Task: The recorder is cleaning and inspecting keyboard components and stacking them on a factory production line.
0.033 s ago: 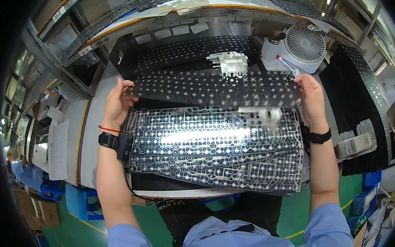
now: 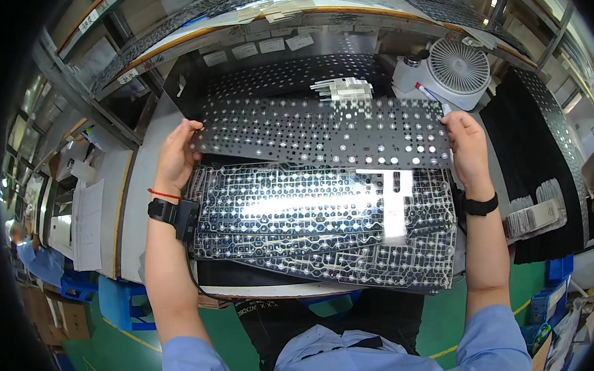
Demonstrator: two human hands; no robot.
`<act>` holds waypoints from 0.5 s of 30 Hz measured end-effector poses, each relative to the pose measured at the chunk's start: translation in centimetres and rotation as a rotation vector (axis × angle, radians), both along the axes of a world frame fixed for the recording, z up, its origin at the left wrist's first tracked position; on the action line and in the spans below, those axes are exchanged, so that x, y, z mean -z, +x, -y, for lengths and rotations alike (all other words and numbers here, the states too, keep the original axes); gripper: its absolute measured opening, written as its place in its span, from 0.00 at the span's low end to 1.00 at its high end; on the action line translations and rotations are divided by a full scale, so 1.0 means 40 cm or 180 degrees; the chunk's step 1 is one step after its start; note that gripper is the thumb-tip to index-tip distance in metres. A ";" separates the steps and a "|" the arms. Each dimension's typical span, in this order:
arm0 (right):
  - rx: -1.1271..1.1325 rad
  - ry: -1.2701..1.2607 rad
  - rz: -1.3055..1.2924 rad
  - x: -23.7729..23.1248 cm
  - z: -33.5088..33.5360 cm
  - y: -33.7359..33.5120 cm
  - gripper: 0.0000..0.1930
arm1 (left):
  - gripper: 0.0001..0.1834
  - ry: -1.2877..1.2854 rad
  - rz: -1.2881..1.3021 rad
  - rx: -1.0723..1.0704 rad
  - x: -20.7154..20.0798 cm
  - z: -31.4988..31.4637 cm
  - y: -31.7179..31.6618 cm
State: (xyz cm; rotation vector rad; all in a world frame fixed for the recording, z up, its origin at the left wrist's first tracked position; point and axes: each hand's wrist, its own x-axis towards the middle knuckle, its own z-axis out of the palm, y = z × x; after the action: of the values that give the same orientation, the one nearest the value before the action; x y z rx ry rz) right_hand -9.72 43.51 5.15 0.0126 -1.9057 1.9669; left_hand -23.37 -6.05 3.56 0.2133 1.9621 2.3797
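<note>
A long black perforated sheet [image 2: 294,134] spans the space between my hands, raised over the bench. Its left end is pinched by my left hand [image 2: 181,152], its right end by my right hand [image 2: 468,144]. Below the sheet lie several clear keyboard membrane sheets [image 2: 278,217] with printed traces and rows of round spots, overlapping and fanned at the front. A bright white slotted patch [image 2: 394,210] shows over the membranes under the sheet's right part; whether it is paper or a reflection I cannot tell. Behind the sheet sits a stack of white strips [image 2: 345,87].
At the back right stands a white desk fan [image 2: 459,73] with a pen beside it. Black sheets [image 2: 529,144] and a bundle of pale cards [image 2: 537,217] lie to the right. A shelf edge [image 2: 287,19] crosses the back. A blue stool [image 2: 124,301] stands at left.
The black sheet, blurred before, now appears sharp and tilted, covering more of the white strips behind. The white patch over the membranes has become larger and extends nearer to me.
</note>
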 end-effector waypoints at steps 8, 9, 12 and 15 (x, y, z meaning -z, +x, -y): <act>-0.0089 0.0348 -0.0086 0.007 -0.003 -0.001 0.08 | 0.11 -0.0733 0.0051 0.0445 0.012 0.036 -0.017; -0.0072 0.0432 -0.0071 0.010 -0.008 -0.001 0.08 | 0.11 -0.0696 0.0040 0.0492 0.015 0.033 -0.018; -0.0050 0.0450 0.0013 0.005 -0.007 0.003 0.08 | 0.10 -0.0406 0.0000 0.0374 0.022 0.030 -0.026; 0.0039 0.0429 0.0173 -0.007 0.011 0.001 0.09 | 0.10 -0.0058 0.0018 0.0171 0.028 0.040 -0.036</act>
State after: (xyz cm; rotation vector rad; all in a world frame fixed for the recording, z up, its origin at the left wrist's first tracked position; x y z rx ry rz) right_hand -9.68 43.08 5.44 -0.0151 -2.0651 1.8450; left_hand -24.80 -7.65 2.43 0.2549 1.9493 2.3260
